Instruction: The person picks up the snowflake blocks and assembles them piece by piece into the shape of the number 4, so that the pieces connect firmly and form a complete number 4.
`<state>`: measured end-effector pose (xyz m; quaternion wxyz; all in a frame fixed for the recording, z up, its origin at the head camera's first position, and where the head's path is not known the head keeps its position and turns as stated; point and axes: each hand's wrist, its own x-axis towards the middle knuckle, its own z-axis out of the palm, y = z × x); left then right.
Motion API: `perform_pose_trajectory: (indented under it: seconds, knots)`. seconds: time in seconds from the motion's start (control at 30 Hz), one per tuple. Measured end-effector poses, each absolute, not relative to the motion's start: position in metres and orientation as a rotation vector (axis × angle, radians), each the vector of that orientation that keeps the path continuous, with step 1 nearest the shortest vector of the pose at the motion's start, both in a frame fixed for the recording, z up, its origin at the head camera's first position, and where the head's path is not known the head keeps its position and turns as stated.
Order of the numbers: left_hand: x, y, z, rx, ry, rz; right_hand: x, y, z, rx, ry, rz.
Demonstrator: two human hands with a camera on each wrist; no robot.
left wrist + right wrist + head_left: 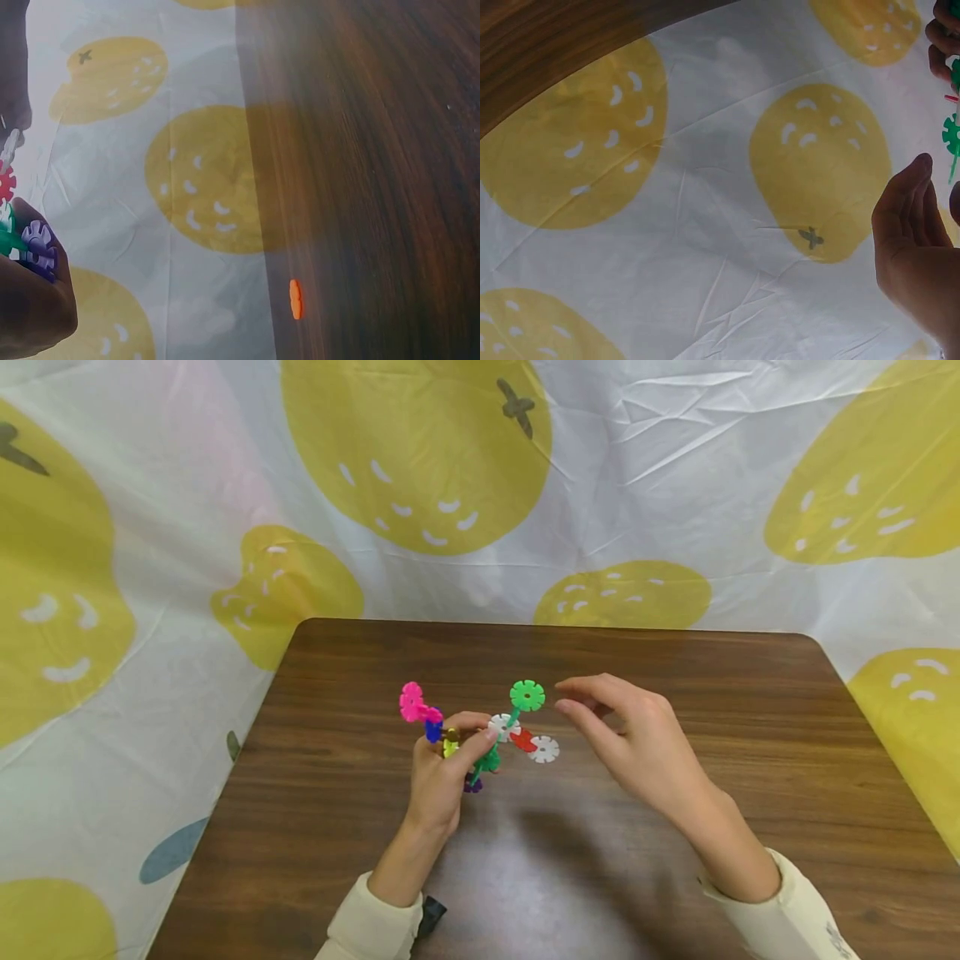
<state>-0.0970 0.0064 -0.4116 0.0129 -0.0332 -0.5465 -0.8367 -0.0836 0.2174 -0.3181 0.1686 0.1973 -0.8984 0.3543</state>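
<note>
— Where do we find the snowflake-disc cluster (480, 735)?

— Above the middle of the bench (675, 877), pinched in our left hand (442, 777).

— And our right hand (630, 739)?

— Just beside the cluster's green disc (527, 695), fingers relaxed and spread, holding nothing. We see a printed cloth (675, 485) behind the bench.

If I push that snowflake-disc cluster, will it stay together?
Probably light: the left hand holds the cluster up by fingertips alone. Its thin slotted discs branch out unevenly, so a push would likely tip it, and an outer piece like the green disc might pop off.
</note>
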Motion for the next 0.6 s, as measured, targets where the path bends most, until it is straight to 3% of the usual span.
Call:
perform_pose_trajectory:
  seconds: [0.6]
  knots:
    - [-0.098, 0.003, -0.411, -0.149, -1.926, -2.544, -0.076, 0.221, -0.347, 0.695, -2.933, 1.189]
